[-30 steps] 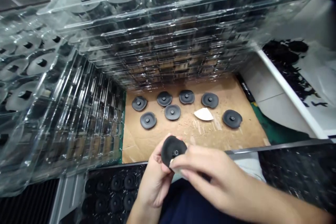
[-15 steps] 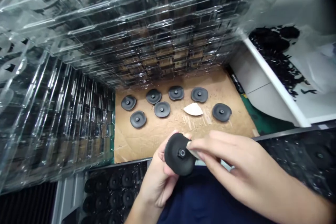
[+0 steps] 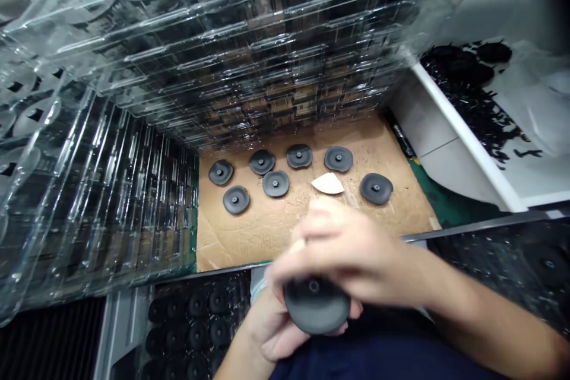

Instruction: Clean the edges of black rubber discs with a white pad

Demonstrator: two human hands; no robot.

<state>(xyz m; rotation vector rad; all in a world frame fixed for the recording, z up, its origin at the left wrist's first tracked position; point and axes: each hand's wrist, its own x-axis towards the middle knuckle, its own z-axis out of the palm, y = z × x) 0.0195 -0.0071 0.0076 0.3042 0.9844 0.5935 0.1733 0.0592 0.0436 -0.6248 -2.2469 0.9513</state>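
Observation:
My left hand (image 3: 276,329) grips a black dish-shaped disc (image 3: 318,312) with a small round hub at its centre, holding it from beneath and tilted towards me. My right hand (image 3: 351,243) is blurred and reaches over the disc's far edge, its fingers curled against it. Whatever lies between those fingers is hidden. Beyond the hands, several similar black discs (image 3: 275,184) lie hub-up on a cardboard sheet (image 3: 258,237). Among them rests a small pale, wedge-shaped piece (image 3: 328,183).
Tall stacks of clear plastic trays (image 3: 276,53) wall in the back and left. At right stands a white bin (image 3: 472,136) with loose black parts (image 3: 476,107), beside a dark marker-like stick (image 3: 401,136). Trays of black discs (image 3: 196,332) sit below the table edge.
The held disc has come down and closer to my body. My right hand has swung left from the disc's right edge across its far side and now covers its upper part.

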